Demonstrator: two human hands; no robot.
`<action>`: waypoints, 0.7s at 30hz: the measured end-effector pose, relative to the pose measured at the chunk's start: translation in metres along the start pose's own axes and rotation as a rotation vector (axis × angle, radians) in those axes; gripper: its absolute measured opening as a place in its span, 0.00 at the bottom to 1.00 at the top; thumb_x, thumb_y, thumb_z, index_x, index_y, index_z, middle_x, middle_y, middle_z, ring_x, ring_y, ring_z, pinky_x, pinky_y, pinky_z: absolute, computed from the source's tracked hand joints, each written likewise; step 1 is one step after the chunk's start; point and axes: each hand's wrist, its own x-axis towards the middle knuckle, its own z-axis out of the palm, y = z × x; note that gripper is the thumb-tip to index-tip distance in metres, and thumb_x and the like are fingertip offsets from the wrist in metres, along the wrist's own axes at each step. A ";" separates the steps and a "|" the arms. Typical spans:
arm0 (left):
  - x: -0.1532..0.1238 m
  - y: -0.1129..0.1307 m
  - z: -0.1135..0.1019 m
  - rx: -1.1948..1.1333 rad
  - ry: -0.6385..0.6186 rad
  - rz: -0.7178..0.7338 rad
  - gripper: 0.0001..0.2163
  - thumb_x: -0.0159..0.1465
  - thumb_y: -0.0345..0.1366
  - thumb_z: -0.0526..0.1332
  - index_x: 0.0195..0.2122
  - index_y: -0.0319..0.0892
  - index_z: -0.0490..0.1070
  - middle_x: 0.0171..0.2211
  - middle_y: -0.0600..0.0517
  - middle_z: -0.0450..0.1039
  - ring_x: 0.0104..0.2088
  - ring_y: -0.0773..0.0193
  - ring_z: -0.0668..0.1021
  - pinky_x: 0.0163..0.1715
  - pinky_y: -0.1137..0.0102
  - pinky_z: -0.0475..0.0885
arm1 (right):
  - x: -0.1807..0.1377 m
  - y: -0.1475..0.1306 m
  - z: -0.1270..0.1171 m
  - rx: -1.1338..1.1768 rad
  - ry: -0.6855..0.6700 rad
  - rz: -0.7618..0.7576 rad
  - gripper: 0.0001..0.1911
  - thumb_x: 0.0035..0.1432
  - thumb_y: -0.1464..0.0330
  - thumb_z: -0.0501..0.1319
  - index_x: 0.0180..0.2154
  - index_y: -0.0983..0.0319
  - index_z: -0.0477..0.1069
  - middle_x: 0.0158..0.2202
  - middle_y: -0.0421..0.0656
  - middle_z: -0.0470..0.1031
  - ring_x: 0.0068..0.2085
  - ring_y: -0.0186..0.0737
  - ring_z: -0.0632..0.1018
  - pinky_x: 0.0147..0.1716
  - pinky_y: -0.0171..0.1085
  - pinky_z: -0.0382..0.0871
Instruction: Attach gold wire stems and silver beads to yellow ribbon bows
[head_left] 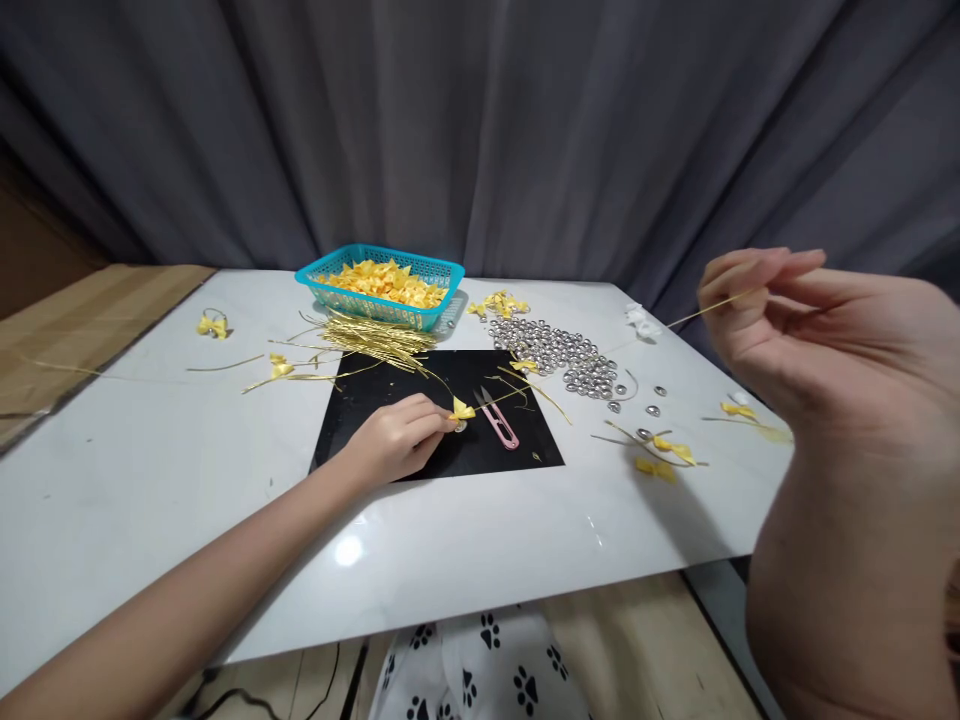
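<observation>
My left hand (401, 438) rests at the black mat (360, 405), its fingertips pinched on a small yellow ribbon bow (463, 409). A small silvery piece shows just under the bow. My right hand (817, 320) is raised at the right, fingers closed on a thin gold cord (709, 308). The cord slants down to the left toward the bow, but its middle stretch is too faint to follow. Pink-handled thread snips (500, 422) lie on the mat, right of the left hand, blades pointing away.
A turquoise basket (307, 277) of yellow bows stands at the back, before a bundle of gold cords (379, 341). Silver bells or beads (551, 345) lie heaped right of the mat. Bows with cord tails (675, 449) lie on the white table (480, 540). Cardboard (142, 300) covers the left side.
</observation>
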 end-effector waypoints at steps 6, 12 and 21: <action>-0.001 0.003 -0.006 0.233 0.127 0.189 0.05 0.56 0.24 0.62 0.33 0.36 0.70 0.30 0.46 0.77 0.27 0.66 0.76 0.26 0.72 0.74 | -0.005 0.002 0.008 -0.020 0.176 -0.081 0.18 0.51 0.84 0.60 0.16 0.63 0.62 0.18 0.34 0.61 0.18 0.17 0.62 0.13 0.26 0.53; -0.002 0.011 -0.014 0.394 0.268 0.336 0.06 0.52 0.27 0.65 0.32 0.40 0.74 0.25 0.52 0.77 0.25 0.66 0.75 0.25 0.71 0.76 | 0.020 0.051 0.006 0.056 0.217 -0.096 0.15 0.54 0.82 0.53 0.19 0.62 0.60 0.21 0.37 0.55 0.18 0.22 0.54 0.13 0.29 0.47; 0.008 0.026 -0.027 0.393 0.209 0.388 0.04 0.53 0.28 0.66 0.29 0.43 0.74 0.19 0.57 0.72 0.21 0.68 0.73 0.17 0.74 0.72 | 0.036 0.067 0.016 0.048 0.377 -0.126 0.17 0.61 0.80 0.46 0.21 0.62 0.54 0.22 0.35 0.52 0.17 0.23 0.48 0.15 0.32 0.41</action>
